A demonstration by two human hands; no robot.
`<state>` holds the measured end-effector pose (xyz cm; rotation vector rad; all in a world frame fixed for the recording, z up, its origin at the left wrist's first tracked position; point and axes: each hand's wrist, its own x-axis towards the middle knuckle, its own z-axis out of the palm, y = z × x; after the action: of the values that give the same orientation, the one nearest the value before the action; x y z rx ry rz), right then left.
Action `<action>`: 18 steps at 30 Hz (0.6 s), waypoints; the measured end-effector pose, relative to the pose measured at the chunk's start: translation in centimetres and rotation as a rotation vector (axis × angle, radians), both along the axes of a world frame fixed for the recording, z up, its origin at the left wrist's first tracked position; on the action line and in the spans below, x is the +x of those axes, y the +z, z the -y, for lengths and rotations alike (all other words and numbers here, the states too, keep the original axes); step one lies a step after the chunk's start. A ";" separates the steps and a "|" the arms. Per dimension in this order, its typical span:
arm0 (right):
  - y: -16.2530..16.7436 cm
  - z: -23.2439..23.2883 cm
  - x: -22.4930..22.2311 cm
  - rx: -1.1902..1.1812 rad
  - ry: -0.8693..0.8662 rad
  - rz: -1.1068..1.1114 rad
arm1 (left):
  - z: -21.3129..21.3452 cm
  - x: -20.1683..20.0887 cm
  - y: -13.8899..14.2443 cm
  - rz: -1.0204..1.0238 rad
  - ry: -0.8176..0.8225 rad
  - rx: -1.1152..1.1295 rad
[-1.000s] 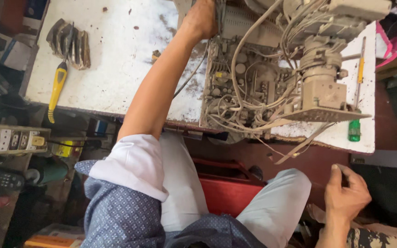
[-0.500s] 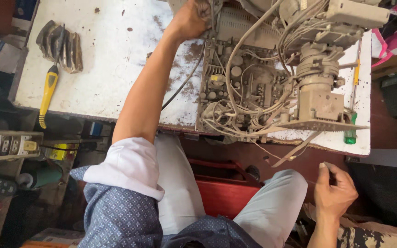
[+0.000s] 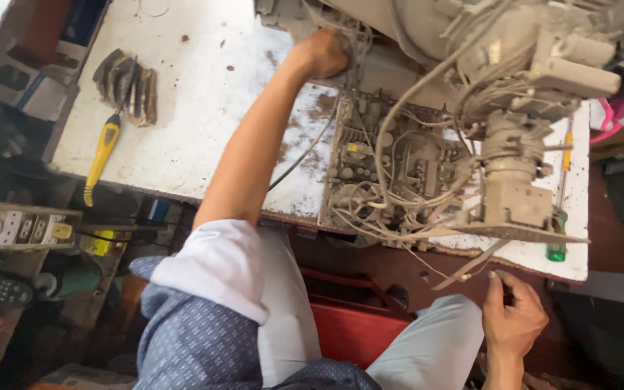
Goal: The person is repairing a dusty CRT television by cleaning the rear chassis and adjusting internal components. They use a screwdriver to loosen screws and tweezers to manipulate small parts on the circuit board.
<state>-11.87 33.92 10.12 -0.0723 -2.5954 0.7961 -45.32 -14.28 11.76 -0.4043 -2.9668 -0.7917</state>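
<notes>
We wear a blue shirt (image 3: 196, 347) patterned with small pale marks, its sleeve turned back in a white cuff (image 3: 218, 267). Our trousers (image 3: 427, 354) are light grey.

A blue-and-white box (image 3: 34, 90) stands left of the white table (image 3: 204, 130).

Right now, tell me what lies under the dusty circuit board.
The circuit board rests on the stained white table; a dark cable emerges beside it. Whatever lies directly beneath is covered.
</notes>
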 end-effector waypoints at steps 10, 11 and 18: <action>4.7 12.4 5.8 -0.024 0.396 -0.132 | -0.1 1.3 -0.8 -0.020 0.295 0.451; 5.1 15.1 6.0 -0.069 0.608 -0.128 | -0.3 1.3 -0.9 -0.102 0.300 0.446; 6.5 33.8 -0.7 -0.080 0.774 0.206 | 0.0 1.0 -0.8 -0.014 0.167 0.263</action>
<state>-12.54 0.08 16.63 0.9179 -2.7772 1.1910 -44.33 -14.29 10.98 -0.1446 -2.7830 -1.1310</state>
